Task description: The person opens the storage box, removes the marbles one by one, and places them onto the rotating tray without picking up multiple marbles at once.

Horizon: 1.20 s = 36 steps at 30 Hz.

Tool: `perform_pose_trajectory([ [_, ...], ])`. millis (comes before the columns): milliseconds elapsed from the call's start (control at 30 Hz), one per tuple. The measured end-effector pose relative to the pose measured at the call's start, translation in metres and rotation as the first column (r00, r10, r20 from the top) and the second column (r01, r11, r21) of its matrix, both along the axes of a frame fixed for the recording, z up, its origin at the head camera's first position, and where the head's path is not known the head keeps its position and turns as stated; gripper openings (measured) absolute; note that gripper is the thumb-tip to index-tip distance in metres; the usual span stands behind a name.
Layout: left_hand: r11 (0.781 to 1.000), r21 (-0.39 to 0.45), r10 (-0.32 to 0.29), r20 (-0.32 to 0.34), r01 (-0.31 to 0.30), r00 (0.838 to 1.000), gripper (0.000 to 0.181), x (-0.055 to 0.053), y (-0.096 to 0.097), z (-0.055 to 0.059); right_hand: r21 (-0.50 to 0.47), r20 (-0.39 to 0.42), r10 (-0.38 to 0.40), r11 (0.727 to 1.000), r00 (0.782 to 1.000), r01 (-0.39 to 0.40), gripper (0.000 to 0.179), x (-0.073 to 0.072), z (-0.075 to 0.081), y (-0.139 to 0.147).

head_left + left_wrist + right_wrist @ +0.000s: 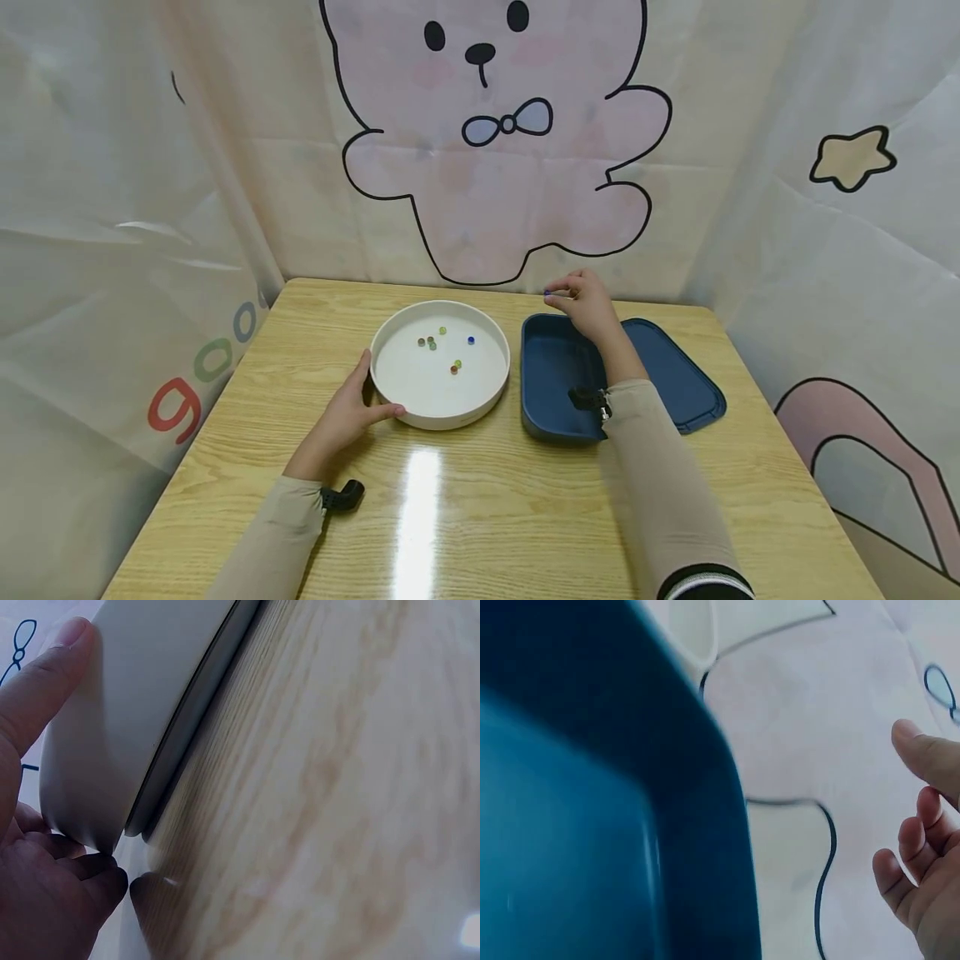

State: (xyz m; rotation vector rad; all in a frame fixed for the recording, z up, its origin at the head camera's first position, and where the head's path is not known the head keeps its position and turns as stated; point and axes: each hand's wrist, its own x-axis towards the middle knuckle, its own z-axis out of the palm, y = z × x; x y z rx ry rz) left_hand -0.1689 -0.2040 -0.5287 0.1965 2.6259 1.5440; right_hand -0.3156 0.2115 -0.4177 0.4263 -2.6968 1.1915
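Observation:
My left hand (347, 414) grips the near-left side of a round white dish (405, 400), its thumb at the front of the rim. In the left wrist view the fingers (97, 874) curl at the dish's lower edge. Several small beads lie spread in the dish, among them a blue bead (471, 340) and a reddish-brown bead (453, 370). Over the far edge of a dark blue box (551, 425), my right hand (588, 307) pinches a small blue bead (547, 292) between thumb and index fingertip. In the right wrist view that bead does not show.
A dark blue lid (678, 379) lies on the wooden table (480, 517), just right of the box. Behind the table hangs a printed curtain (300, 208). The dish and the box stand side by side with a narrow gap.

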Motion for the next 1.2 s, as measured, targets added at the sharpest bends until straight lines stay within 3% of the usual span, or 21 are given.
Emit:
perform_pose_trajectory([
  [267, 1.000, 0.012, 0.003, 0.010, -0.003, 1.000, 0.131, -0.002, 0.001, 0.000, -0.005, 0.019, 0.135, 0.991, 0.991, -0.135, 0.022, -0.004, 0.008, -0.056],
  [467, 1.000, 0.015, 0.002, 0.006, -0.002, 1.000, 0.131, -0.002, 0.002, -0.001, 0.050, 0.076, 0.227, 0.972, 0.971, -0.231, 0.019, -0.006, 0.002, -0.098],
  [833, 0.999, 0.036, -0.001, -0.012, 0.001, 1.000, 0.130, -0.003, 0.001, -0.002, 0.155, 0.138, 0.276, 0.943, 0.951, -0.296, 0.014, -0.021, -0.013, -0.149],
  [1033, 1.000, 0.028, 0.005, -0.003, -0.005, 1.000, 0.131, -0.001, 0.001, -0.001, 0.209, 0.214, 0.265, 0.928, 0.940, -0.309, 0.012, -0.024, -0.027, -0.160],
  [1200, 1.000, 0.021, 0.019, 0.001, -0.019, 1.000, 0.131, 0.000, -0.001, 0.000, 0.256, 0.232, 0.258, 0.914, 0.938, -0.315, 0.018, -0.026, -0.034, -0.164],
])
